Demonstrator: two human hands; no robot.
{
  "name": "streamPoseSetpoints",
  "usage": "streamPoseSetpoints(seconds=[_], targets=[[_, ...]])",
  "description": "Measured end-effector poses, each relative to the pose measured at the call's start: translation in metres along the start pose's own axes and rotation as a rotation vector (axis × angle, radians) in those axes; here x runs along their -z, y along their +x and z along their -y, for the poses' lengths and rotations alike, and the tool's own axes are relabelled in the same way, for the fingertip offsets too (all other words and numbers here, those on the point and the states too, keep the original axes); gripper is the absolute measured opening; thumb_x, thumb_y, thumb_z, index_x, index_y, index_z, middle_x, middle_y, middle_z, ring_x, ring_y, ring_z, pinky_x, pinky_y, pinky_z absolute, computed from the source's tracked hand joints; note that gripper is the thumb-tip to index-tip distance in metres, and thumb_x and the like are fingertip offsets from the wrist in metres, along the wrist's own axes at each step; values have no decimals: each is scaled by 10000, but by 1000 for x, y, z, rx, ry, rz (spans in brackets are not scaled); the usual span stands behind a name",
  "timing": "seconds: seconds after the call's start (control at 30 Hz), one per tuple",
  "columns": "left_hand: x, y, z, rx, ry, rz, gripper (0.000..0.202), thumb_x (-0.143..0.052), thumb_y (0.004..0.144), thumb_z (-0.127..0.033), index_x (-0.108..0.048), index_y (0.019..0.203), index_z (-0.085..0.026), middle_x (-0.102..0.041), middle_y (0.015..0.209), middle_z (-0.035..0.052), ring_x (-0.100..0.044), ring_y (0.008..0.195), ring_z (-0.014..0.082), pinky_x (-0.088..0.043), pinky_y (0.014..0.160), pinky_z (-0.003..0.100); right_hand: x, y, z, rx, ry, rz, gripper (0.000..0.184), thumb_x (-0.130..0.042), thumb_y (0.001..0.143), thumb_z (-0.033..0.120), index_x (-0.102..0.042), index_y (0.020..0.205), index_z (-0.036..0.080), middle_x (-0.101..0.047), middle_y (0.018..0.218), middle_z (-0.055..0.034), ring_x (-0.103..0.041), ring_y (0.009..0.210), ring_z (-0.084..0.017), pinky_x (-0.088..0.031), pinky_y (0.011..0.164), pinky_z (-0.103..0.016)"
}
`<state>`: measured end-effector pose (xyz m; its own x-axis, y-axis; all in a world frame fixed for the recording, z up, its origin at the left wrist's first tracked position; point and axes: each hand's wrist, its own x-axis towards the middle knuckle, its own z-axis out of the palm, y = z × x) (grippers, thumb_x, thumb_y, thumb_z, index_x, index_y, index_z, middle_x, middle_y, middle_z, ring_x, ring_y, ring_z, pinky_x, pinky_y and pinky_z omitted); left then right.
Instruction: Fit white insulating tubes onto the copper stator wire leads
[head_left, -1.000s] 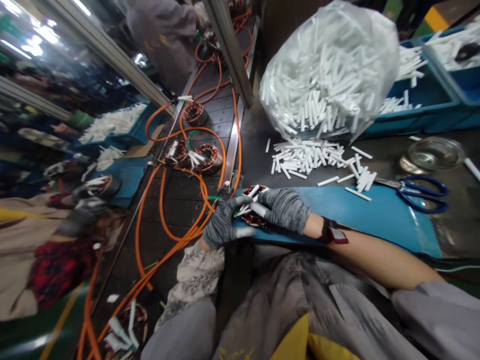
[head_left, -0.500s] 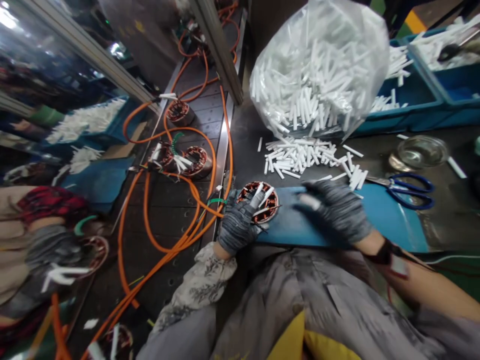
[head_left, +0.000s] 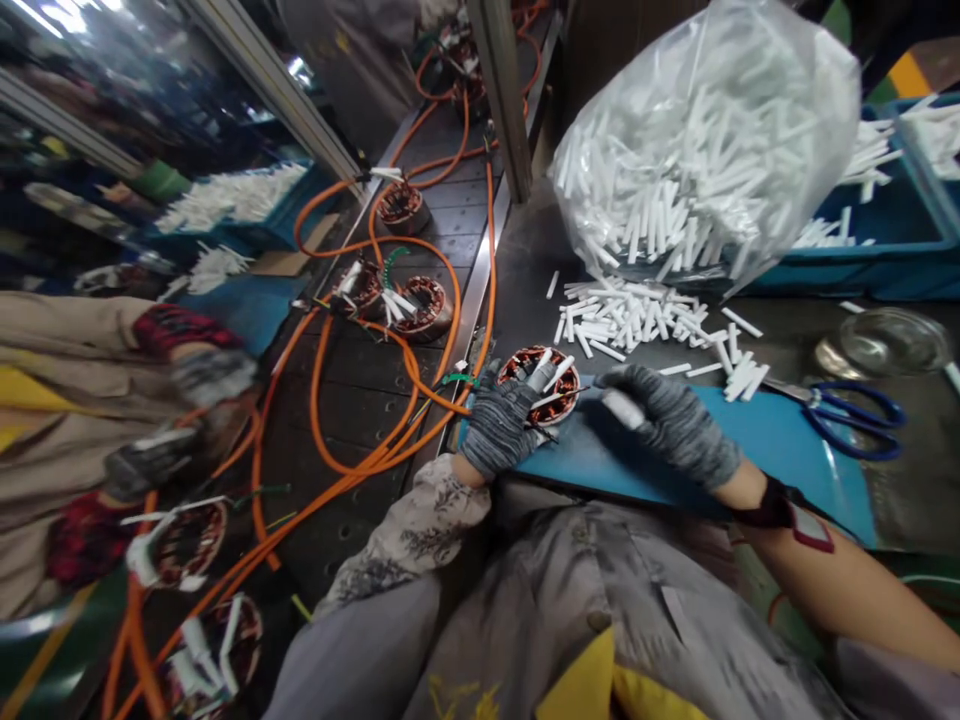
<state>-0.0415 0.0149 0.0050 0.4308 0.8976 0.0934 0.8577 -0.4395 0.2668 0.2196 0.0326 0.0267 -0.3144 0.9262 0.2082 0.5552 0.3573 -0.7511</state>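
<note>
A round stator with copper windings [head_left: 541,383] lies on a blue mat [head_left: 750,440], with white sleeves sticking out of it. My left hand [head_left: 501,422], in a grey glove, grips the stator's near left side. My right hand [head_left: 670,421], also gloved, hovers just right of the stator and pinches one white sleeve [head_left: 621,407] between its fingers. A loose pile of white sleeves [head_left: 637,322] lies behind the mat, below a big clear bag full of them [head_left: 705,150].
Blue-handled scissors [head_left: 847,408] and a glass bowl [head_left: 889,341] lie at the right. Orange cables [head_left: 360,400] run over a dark conveyor with more stators [head_left: 427,308]. Another person's gloved hands [head_left: 187,420] work at the left. Blue bins [head_left: 870,250] stand behind.
My right hand left the stator, swung right, and now comes back toward it with one white sleeve pinched. My left hand kept its grip on the stator.
</note>
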Motion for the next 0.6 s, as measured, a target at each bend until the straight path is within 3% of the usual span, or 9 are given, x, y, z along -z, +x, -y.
streamPoseSetpoints(seconds=[0.2, 0.3, 0.4, 0.47, 0.53, 0.6], targets=[[0, 0, -2, -19, 25, 26, 868, -687, 913, -580, -388, 1629, -191, -460, 1642, 109, -472, 1505, 331, -122, 1361, 546, -1, 23, -8, 28, 245, 95, 310, -699, 914, 475, -757, 1068, 212, -788, 947, -82, -742, 817, -239, -622, 737, -367], [-2, -2, -2, -14, 6, 8, 870, -659, 918, -587, -353, 1646, -224, -501, 1615, 106, -503, 1483, 332, -118, 1362, 563, 0, 33, -15, 198, 273, 178, 287, -682, 956, 491, -782, 1067, 246, -785, 936, -71, -744, 821, -225, -621, 738, -350], [-6, -3, 1, -28, -24, -20, 879, -634, 922, -573, -296, 1670, -260, -545, 1581, 90, -545, 1449, 321, -160, 1371, 511, -13, 39, -10, 452, 111, 226, 324, -575, 1029, 493, -807, 1080, 273, -784, 959, -86, -735, 823, -215, -596, 722, -333], [-10, -5, 3, -45, -35, -53, 918, -632, 912, -586, -247, 1684, -274, -533, 1592, 75, -548, 1447, 309, -205, 1368, 461, -27, 37, -1, 515, -118, 196, 365, -531, 1047, 495, -813, 1099, 269, -784, 929, -103, -722, 790, -221, -569, 688, -328], [-14, -7, 4, -49, -21, -97, 919, -614, 926, -567, -199, 1694, -279, -529, 1595, 65, -563, 1431, 301, -198, 1368, 472, -41, 32, 8, 446, -312, 171, 378, -515, 1052, 468, -814, 1079, 238, -783, 877, -117, -714, 756, -227, -554, 676, -324], [-17, -8, 4, -49, 10, -133, 888, -590, 953, -525, -177, 1696, -269, -555, 1574, 67, -593, 1399, 296, -165, 1365, 525, -50, 30, 14, 312, -364, 218, 400, -485, 1062, 421, -814, 1011, 201, -780, 823, -121, -710, 711, -217, -552, 667, -311]])
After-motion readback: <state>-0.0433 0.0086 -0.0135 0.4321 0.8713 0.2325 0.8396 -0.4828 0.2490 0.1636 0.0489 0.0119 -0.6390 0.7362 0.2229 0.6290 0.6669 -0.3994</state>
